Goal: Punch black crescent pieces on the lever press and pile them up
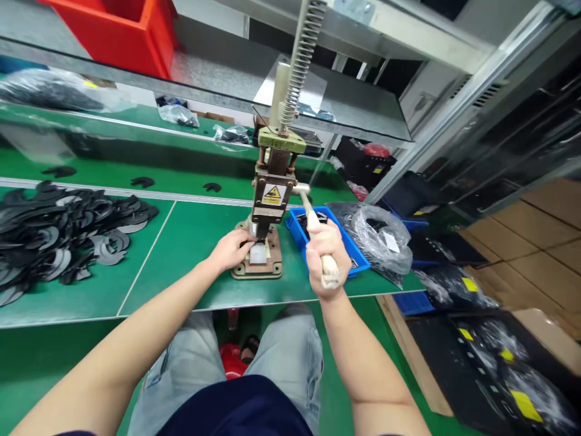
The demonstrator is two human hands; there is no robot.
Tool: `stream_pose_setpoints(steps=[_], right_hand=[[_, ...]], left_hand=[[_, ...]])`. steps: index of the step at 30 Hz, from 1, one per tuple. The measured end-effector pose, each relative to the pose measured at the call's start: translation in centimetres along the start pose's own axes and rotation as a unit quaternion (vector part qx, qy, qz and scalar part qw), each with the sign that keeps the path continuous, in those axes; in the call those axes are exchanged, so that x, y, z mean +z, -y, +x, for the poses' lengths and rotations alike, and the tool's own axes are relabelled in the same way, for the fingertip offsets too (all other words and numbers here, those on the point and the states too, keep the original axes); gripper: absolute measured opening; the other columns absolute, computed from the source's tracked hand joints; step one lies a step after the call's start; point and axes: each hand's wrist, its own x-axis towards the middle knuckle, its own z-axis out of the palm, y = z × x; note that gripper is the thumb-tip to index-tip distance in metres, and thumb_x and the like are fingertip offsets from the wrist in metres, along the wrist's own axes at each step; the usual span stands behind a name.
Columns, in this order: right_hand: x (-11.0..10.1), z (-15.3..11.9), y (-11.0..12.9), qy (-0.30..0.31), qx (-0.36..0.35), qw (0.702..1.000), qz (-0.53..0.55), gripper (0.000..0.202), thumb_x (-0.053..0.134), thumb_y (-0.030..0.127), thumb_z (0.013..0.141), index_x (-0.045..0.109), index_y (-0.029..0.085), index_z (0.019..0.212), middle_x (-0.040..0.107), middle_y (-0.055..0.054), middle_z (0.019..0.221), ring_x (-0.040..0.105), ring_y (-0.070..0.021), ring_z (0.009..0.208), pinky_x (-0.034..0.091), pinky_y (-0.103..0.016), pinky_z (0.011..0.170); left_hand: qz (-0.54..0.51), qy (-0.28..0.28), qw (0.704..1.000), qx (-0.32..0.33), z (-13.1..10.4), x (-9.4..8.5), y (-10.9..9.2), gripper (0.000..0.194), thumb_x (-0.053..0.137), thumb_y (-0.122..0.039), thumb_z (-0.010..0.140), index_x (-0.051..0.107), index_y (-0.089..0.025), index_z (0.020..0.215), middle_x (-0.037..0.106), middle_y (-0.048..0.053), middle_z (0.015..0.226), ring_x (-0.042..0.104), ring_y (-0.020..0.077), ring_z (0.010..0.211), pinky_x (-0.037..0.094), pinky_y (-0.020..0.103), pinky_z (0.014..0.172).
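A hand press (272, 188) with a tall spring and a yellow warning label stands on the green bench. My right hand (325, 257) is wrapped round its pale lever handle (311, 215), which slants down toward me. At the foot of the press, my left hand (235, 247) has its fingertips together under the ram, beside a light block (258, 253) on the base plate (272, 266). Whatever those fingers hold is too small and hidden to make out. Just right of the press sits a blue tray (358, 257) with dark parts in it, partly behind my right hand.
A heap of black curved pieces (59, 230) covers the left of the bench (181, 254). A few similar pieces (143, 181) lie farther back. Right of the tray is a plastic-wrapped bundle (379, 233). Above the bench runs a shelf (213, 66) with a red bin (122, 36).
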Motion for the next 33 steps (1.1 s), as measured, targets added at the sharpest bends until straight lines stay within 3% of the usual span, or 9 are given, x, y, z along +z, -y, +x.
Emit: stream_pose_setpoints(steps=[4, 7, 11, 15, 18, 24, 27, 30, 33], right_hand=[[0.5, -3.0, -1.3, -0.036, -0.015, 0.999, -0.005, 0.016, 0.071, 0.021, 0.089, 0.06, 0.024, 0.077, 0.07, 0.002, 0.081, 0.074, -0.0266, 0.112, 0.048, -0.062, 0.115], [1.0, -3.3, -2.2, -0.061, -0.016, 0.997, -0.033, 0.016, 0.072, 0.022, 0.087, 0.06, 0.024, 0.077, 0.07, 0.001, 0.079, 0.072, -0.0283, 0.108, 0.05, -0.062, 0.109], [1.5, -3.4, -2.5, -0.08, -0.008, 0.997, -0.019, 0.016, 0.072, 0.026, 0.086, 0.059, 0.025, 0.078, 0.069, -0.001, 0.079, 0.071, -0.0291, 0.105, 0.052, -0.062, 0.106], [1.9, -3.7, -2.3, -0.102, 0.012, 0.994, -0.024, 0.016, 0.071, 0.032, 0.088, 0.06, 0.028, 0.078, 0.067, -0.001, 0.077, 0.072, -0.0304, 0.1, 0.055, -0.065, 0.105], [2.0, -3.8, -2.4, -0.106, 0.022, 0.994, -0.028, 0.017, 0.072, 0.035, 0.087, 0.059, 0.029, 0.078, 0.067, -0.001, 0.077, 0.072, -0.0323, 0.099, 0.055, -0.067, 0.104], [2.2, -3.7, -2.4, -0.108, 0.012, 0.994, -0.022, 0.016, 0.071, 0.033, 0.088, 0.059, 0.028, 0.078, 0.067, -0.002, 0.077, 0.072, -0.0313, 0.101, 0.055, -0.065, 0.106], [2.3, -3.5, -2.2, -0.11, 0.004, 0.994, -0.011, 0.014, 0.071, 0.03, 0.088, 0.06, 0.028, 0.079, 0.067, -0.002, 0.077, 0.071, -0.031, 0.099, 0.054, -0.065, 0.105], [2.3, -3.5, -2.0, -0.105, -0.001, 0.995, -0.005, 0.012, 0.07, 0.028, 0.089, 0.061, 0.027, 0.082, 0.067, -0.003, 0.079, 0.07, -0.0308, 0.103, 0.053, -0.064, 0.106], [2.1, -3.6, -1.8, -0.096, -0.001, 0.995, -0.01, 0.011, 0.069, 0.027, 0.09, 0.06, 0.027, 0.083, 0.067, -0.002, 0.081, 0.068, -0.0295, 0.107, 0.054, -0.061, 0.106]], left_hand=[[0.005, 0.002, 1.0, -0.019, -0.9, -0.8, -0.5, 0.028, 0.058, -0.031, 0.102, 0.078, -0.021, 0.119, 0.08, 0.009, 0.121, 0.073, 0.0265, 0.116, 0.057, 0.042, 0.106], [0.059, -0.022, 0.998, -0.011, -2.6, -3.3, 0.9, 0.029, 0.058, -0.031, 0.103, 0.075, -0.023, 0.126, 0.078, 0.008, 0.131, 0.069, 0.026, 0.124, 0.052, 0.042, 0.113], [0.204, -0.08, 0.966, -0.137, -7.5, -10.0, 5.1, 0.034, 0.06, -0.04, 0.101, 0.073, -0.021, 0.126, 0.076, 0.012, 0.132, 0.066, 0.032, 0.127, 0.048, 0.048, 0.114], [0.354, -0.123, 0.866, -0.331, -13.0, -17.3, 9.6, 0.051, 0.058, -0.052, 0.099, 0.071, -0.014, 0.13, 0.071, 0.024, 0.136, 0.06, 0.0446, 0.129, 0.045, 0.057, 0.108], [0.387, -0.098, 0.828, -0.393, -15.7, -20.2, 11.4, 0.061, 0.055, -0.059, 0.097, 0.068, -0.014, 0.136, 0.069, 0.028, 0.139, 0.053, 0.0499, 0.135, 0.042, 0.063, 0.108], [0.373, -0.065, 0.843, -0.382, -16.2, -19.6, 11.7, 0.067, 0.058, -0.063, 0.096, 0.063, -0.016, 0.143, 0.067, 0.028, 0.144, 0.05, 0.0502, 0.14, 0.037, 0.068, 0.111], [0.323, -0.083, 0.868, -0.367, -15.5, -18.4, 11.4, 0.063, 0.063, -0.057, 0.094, 0.062, -0.017, 0.142, 0.069, 0.024, 0.142, 0.06, 0.0455, 0.134, 0.043, 0.059, 0.111], [0.236, -0.09, 0.899, -0.357, -15.0, -17.2, 10.7, 0.055, 0.063, -0.053, 0.095, 0.062, -0.019, 0.139, 0.077, 0.018, 0.124, 0.073, 0.0356, 0.112, 0.054, 0.043, 0.094], [0.178, -0.087, 0.918, -0.343, -14.3, -15.2, 9.2, 0.04, 0.064, -0.057, 0.095, 0.069, -0.024, 0.117, 0.079, 0.007, 0.092, 0.075, 0.0287, 0.086, 0.053, 0.035, 0.076]])
